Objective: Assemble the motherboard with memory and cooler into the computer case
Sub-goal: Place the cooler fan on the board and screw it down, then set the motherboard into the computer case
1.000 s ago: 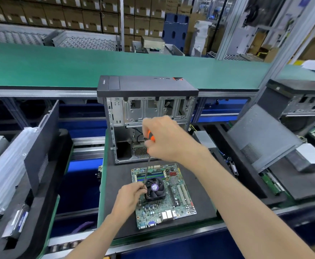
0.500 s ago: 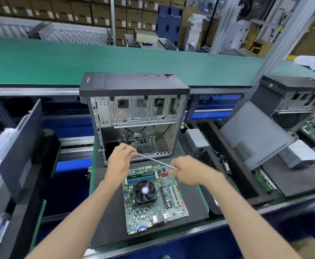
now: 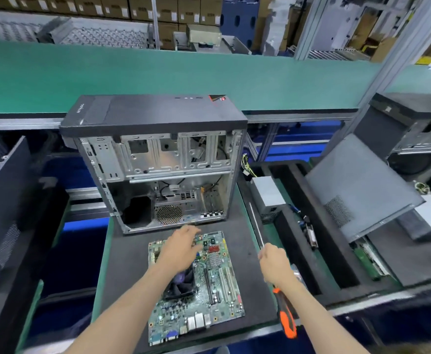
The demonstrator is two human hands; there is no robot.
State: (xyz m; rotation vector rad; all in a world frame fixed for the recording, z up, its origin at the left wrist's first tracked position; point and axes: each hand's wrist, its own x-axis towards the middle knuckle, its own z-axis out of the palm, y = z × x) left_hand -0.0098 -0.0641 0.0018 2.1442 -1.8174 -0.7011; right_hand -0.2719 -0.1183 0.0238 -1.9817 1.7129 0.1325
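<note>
Left hand (image 3: 181, 247): reaching forward over the far half of the motherboard (image 3: 204, 287), palm down, fingers spread and nearly straight, gripping nothing; whether the fingertips are touching the board is not clear because of blur.
Left forearm: crossing over the cooler (image 3: 182, 283), partly hiding its fan.
Right hand (image 3: 273, 263): lying at the right edge of the black mat (image 3: 122, 264), fingers curled round a screwdriver (image 3: 284, 314) at the point where the shaft is joining the handle.
Screwdriver axis: running near to far; the thin metal shaft is pointing away toward the case, the orange and black handle is trailing back under the wrist toward the person.
Motherboard: lying flat on the mat, component side up, long axis running near to far, rear connectors facing the near edge.
Computer case (image 3: 155, 154): standing on the mat just beyond the motherboard, its open side facing the person, the interior showing bare metal.
Table (image 3: 158, 72): green surface stretching behind the case.
Power supply (image 3: 268, 192): grey box sitting to the right of the case, apart from it.
</note>
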